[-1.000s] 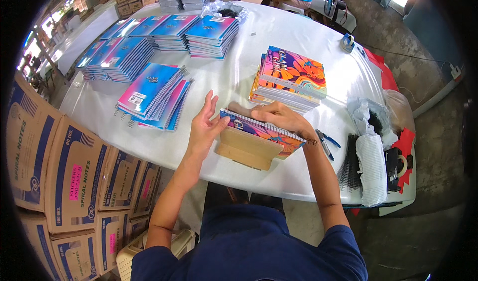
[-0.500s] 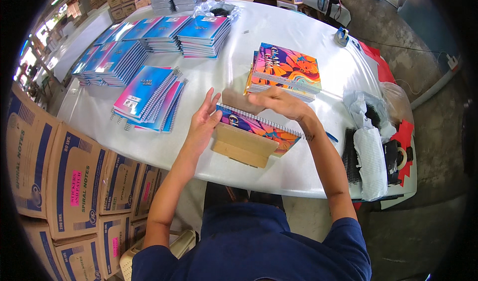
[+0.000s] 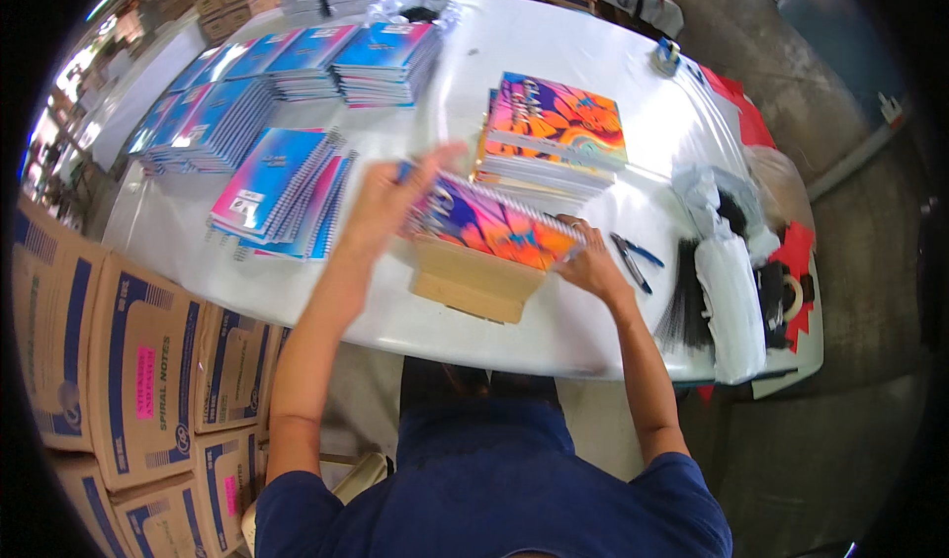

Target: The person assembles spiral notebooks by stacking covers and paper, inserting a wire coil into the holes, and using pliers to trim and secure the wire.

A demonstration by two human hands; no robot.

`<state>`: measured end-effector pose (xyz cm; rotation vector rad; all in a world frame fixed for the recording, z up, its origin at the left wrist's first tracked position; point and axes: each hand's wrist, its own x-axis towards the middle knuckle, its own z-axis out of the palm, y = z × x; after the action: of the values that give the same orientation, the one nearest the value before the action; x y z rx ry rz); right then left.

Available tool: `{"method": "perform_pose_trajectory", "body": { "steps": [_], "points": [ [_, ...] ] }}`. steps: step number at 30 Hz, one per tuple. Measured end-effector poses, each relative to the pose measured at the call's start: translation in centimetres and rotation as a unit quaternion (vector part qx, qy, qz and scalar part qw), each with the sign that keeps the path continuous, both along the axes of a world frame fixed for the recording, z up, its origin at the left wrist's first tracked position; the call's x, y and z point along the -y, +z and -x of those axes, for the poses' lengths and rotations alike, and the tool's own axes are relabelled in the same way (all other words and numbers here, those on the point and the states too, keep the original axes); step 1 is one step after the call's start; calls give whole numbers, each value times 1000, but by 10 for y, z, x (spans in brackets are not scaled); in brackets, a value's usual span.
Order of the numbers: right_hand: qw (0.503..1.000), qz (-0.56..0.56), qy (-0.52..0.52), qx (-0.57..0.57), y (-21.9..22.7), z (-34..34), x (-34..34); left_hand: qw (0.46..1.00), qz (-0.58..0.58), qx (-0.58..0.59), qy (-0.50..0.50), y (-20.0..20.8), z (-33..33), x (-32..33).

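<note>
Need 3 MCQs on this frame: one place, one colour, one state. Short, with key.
1. Where do the pliers lie?
A. right of the right hand
B. on the blue notebooks
C. on the cartons

2. What colour is the cover of the spiral notebook in both hands?
A. plain white
B. orange and purple
C. green

3. How is that notebook held?
A. flat on the table
B. closed, above the brown cardboard block
C. open wide

Key: A, the pliers sit just beyond the right hand; B, the cover shows orange and purple; B, left hand and right hand grip it shut over the block.
</note>
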<state>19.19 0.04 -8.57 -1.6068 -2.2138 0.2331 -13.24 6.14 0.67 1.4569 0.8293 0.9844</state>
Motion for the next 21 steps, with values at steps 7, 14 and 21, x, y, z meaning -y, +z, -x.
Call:
{"method": "perform_pose_trajectory", "body": {
  "steps": [7,14,21],
  "points": [
    [969,-67,-210,115,-3,-56,53,963,-257,-24,80,69,25,60],
    [960,-137,-236,64,-16,-57,68,803,-466,-358,101,-35,-53,100],
    [981,-83,-9,-173,69,70,125,771,-470,-399,161,-38,-65,101]
  ]
}}
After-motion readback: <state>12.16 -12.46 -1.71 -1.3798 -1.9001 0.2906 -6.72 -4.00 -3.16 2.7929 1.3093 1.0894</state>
